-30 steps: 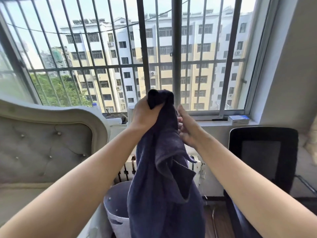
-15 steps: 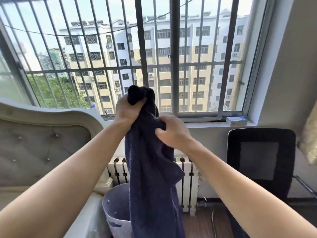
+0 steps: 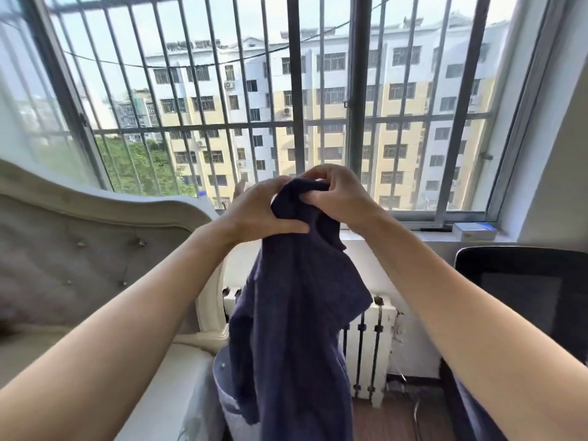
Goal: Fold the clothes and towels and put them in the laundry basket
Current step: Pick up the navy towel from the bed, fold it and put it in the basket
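Towel (image 3: 296,329), dark blue: I am holding it up at chest height in front of the barred window (image 3: 296,90), its length hanging down over the laundry basket (image 3: 222,393). My left hand (image 3: 257,211) is closing round the top edge; my right hand (image 3: 337,195) is pinching the same bunched edge, the two hands touching. Basket, pale grey: standing on the wooden floor (image 3: 381,421) beside the white radiator (image 3: 369,345). Padded headboard (image 3: 79,249): lying to my left. Black chair (image 3: 521,297): standing to my right. Small box (image 3: 474,231): resting on the windowsill.
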